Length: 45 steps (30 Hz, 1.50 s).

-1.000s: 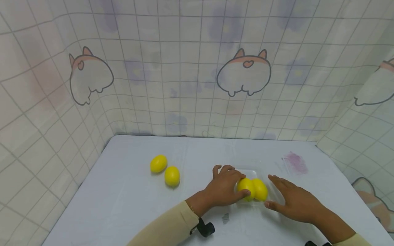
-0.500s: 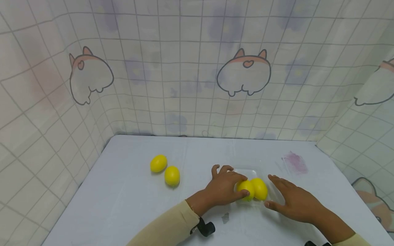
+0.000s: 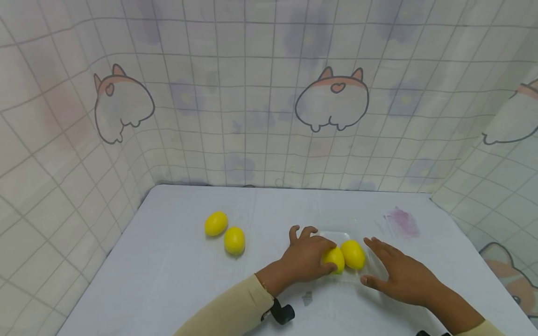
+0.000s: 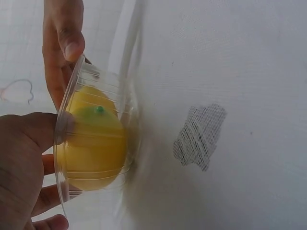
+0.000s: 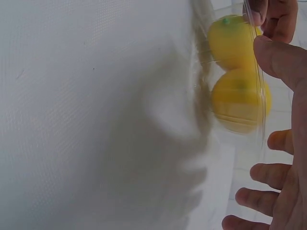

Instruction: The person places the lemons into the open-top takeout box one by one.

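Two yellow lemons sit side by side in a clear plastic container [image 4: 91,72] on the table. My left hand [image 3: 306,257] reaches over the container's left side, thumb and forefinger around the left lemon [image 3: 335,262]; its other fingers spread outside the rim. Touching that fruit is the right lemon [image 3: 353,255], which no hand holds. My right hand [image 3: 405,276] stands at the container's right side with fingers extended and apart. In the right wrist view its thumb [image 5: 273,57] lies right at the clear rim, and both lemons show through the wall.
Two more lemons, a farther one [image 3: 216,223] and a nearer one [image 3: 234,241], lie left of the hands on the white table [image 3: 159,261]. A pink stain [image 3: 403,221] marks the back right; a grey patch [image 4: 200,136] lies in front. Patterned curtains [image 3: 252,93] enclose the table.
Inside the container the left lemon has sunk slightly with my left fingers, and the right lemon has shifted a little away from me. My right hand has stayed almost still.
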{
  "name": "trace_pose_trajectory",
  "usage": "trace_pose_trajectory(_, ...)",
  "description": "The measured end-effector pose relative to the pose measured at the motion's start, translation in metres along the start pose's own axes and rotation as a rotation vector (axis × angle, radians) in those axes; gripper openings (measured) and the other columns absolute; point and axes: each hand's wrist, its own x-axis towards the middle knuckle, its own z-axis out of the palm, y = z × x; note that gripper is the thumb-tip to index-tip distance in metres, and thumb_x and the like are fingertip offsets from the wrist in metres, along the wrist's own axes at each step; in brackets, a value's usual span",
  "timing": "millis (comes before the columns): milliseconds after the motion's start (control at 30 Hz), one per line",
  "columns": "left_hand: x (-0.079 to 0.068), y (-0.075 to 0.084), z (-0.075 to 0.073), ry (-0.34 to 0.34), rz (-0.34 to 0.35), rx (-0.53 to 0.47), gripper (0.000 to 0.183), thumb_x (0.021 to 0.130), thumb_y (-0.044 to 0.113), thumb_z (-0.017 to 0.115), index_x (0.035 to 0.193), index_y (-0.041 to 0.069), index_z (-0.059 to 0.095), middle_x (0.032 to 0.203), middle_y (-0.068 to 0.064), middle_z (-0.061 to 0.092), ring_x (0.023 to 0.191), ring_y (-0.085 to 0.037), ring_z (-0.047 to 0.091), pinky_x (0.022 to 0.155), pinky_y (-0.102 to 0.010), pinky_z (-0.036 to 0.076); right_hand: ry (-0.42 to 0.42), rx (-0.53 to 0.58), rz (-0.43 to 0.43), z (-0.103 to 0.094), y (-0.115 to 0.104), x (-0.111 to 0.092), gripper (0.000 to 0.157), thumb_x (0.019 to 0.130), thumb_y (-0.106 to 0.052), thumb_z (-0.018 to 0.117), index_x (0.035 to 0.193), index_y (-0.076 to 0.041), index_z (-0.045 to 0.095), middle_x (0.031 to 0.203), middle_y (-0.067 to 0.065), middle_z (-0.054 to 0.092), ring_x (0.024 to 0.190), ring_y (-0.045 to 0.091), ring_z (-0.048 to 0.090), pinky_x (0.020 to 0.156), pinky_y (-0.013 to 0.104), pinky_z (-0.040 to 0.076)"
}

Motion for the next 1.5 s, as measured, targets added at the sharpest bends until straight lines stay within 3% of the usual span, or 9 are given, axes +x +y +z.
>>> trace_pose_trajectory(400,-0.001,-0.005,0.001,0.031,0.027,-0.015,0.050,0.093,0.056,0.069,0.137,0.033,0.064,0.133,0.018,0.062,0.139,-0.022,0.039,0.114,-0.062,0.016,0.018,-0.018,-0.015,-0.001,-0.002,0.000,0.101,0.084,-0.079,0.061,0.158,-0.015,0.038,0.155,0.023,0.043,0.130,0.046,0.053,0.086,0.066,0.053)
trace_pose_trajectory(600,-0.008,-0.011,-0.007,0.066,0.055,-0.026,0.049,0.094,0.057,0.068,0.137,0.033,0.063,0.136,0.017,0.060,0.139,-0.021,0.039,0.113,-0.058,0.020,0.012,-0.016,-0.012,-0.002,-0.003,-0.001,0.102,0.084,-0.079,0.061,0.159,-0.015,0.036,0.155,0.022,0.043,0.131,0.046,0.052,0.088,0.067,0.052)
trace_pose_trajectory(833,-0.020,-0.029,-0.019,0.104,0.065,-0.050,0.050,0.095,0.052,0.069,0.139,0.027,0.063,0.138,0.011,0.060,0.140,-0.023,0.040,0.111,-0.056,0.023,0.012,-0.013,0.000,-0.003,-0.002,-0.002,0.102,0.084,-0.078,0.061,0.159,-0.013,0.035,0.153,0.021,0.046,0.131,0.045,0.052,0.092,0.066,0.050)
trace_pose_trajectory(1500,-0.059,-0.082,-0.044,0.119,-0.034,-0.088,0.052,0.095,0.047,0.072,0.141,0.026,0.060,0.144,0.007,0.057,0.140,-0.022,0.040,0.113,-0.052,0.030,0.010,-0.019,-0.003,-0.004,0.001,0.000,0.103,0.085,-0.078,0.060,0.159,-0.012,0.034,0.153,0.022,0.046,0.132,0.045,0.051,0.094,0.066,0.049)
